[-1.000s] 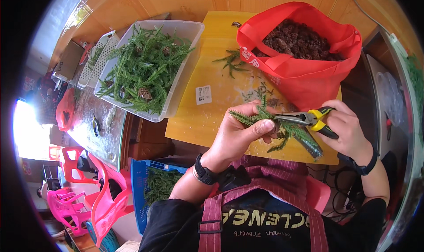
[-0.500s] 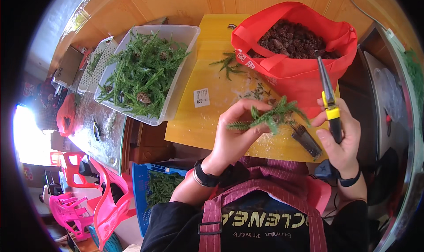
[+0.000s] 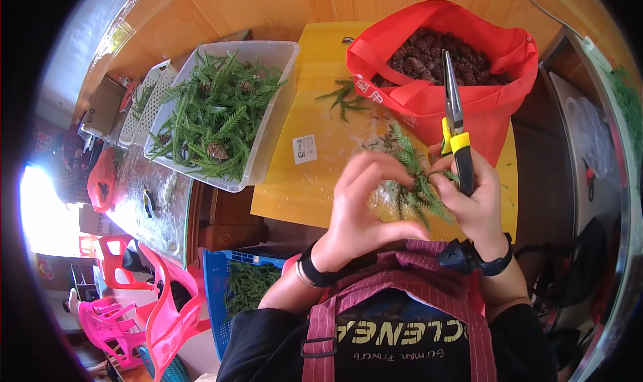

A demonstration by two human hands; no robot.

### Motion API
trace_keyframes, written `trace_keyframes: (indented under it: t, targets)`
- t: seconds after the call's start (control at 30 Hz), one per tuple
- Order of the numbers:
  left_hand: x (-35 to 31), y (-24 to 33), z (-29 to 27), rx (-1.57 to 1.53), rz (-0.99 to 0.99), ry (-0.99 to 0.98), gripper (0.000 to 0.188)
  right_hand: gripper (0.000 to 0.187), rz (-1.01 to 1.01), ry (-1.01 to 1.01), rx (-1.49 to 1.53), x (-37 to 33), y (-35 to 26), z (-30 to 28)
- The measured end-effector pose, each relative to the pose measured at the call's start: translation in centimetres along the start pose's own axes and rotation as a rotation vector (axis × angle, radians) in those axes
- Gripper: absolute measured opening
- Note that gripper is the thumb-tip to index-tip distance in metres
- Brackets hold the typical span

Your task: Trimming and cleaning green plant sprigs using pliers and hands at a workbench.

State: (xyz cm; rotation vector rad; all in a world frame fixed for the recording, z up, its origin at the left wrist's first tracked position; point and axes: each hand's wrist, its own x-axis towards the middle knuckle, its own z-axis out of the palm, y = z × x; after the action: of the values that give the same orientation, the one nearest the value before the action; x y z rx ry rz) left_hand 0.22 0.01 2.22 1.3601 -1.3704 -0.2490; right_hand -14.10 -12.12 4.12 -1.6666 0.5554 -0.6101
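Centre frame: left hand (image 3: 362,208) pinches green sprig (image 3: 415,181); right hand (image 3: 472,201) grips pliers (image 3: 455,124). Sprig looks light, springy; hold by stem.

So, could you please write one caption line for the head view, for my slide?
Both hands, left hand and right hand, hold a green conifer sprig; the right also grips yellow-handled pliers, before a red bag of cones.
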Motion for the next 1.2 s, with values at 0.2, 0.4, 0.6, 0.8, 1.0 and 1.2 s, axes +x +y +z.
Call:
trace_keyframes:
  t: [0.2, 0.4, 0.6, 0.8, 1.0, 1.2]
  targets:
    - [0.4, -0.8, 0.3, -0.438, -0.17, -0.064, 0.034, 0.015, 0.027, -0.142, 0.349, 0.3, 1.2, -0.3]
    - [0.0, -0.5, 0.1, -0.527, -0.343, -0.144, 0.02, 0.018, -0.118, -0.131, 0.16, 0.4, 1.5, -0.5]
    - [0.1, -0.3, 0.2, -0.317, -0.286, -0.081, 0.017, 0.023, -0.424, -0.005, -0.267, 0.7, -0.9, -1.7]
    - [0.3, 0.4, 0.4, -0.179, -0.178, -0.022, 0.019, 0.02, -0.553, -0.092, -0.477, 1.0, -1.7, -1.1]
    - [0.3, 0.4, 0.1, -0.191, -0.158, -0.051, 0.019, 0.014, -0.357, -0.12, -0.368, 0.8, -1.1, -1.1]
    - [0.3, 0.5, 0.2, -0.183, -0.157, 0.019, 0.02, 0.015, -0.473, 0.056, -0.369, 0.7, -1.8, -0.5]
